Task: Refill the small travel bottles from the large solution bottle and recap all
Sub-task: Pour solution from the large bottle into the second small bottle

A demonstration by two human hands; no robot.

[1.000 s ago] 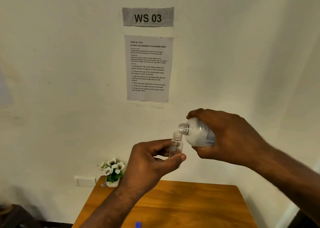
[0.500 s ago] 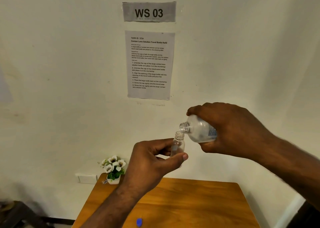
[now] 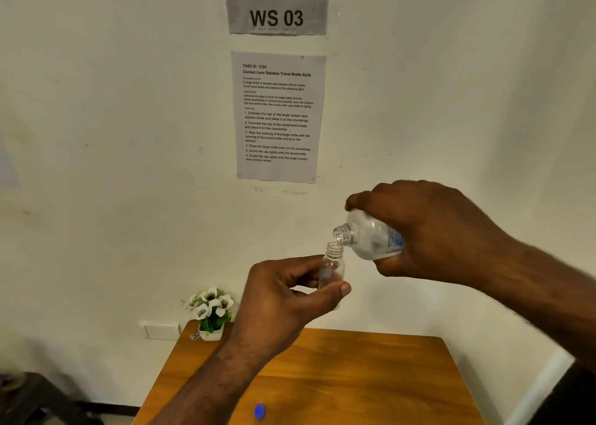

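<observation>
My left hand holds a small clear travel bottle upright, uncapped, well above the table. My right hand grips the large clear solution bottle, tipped on its side with its open threaded neck just above and touching the small bottle's mouth. The large bottle has a blue-printed label partly hidden under my fingers. A blue cap lies on the wooden table near the front edge. I cannot tell whether liquid is flowing.
A small white pot of white flowers stands at the table's back left corner. On the wall hang a "WS 03" sign and a printed instruction sheet. A wall socket sits left of the table.
Both hands with their bottles sit slightly lower in view as the camera tilted. The large bottle's neck has come closer to the small bottle's mouth.
</observation>
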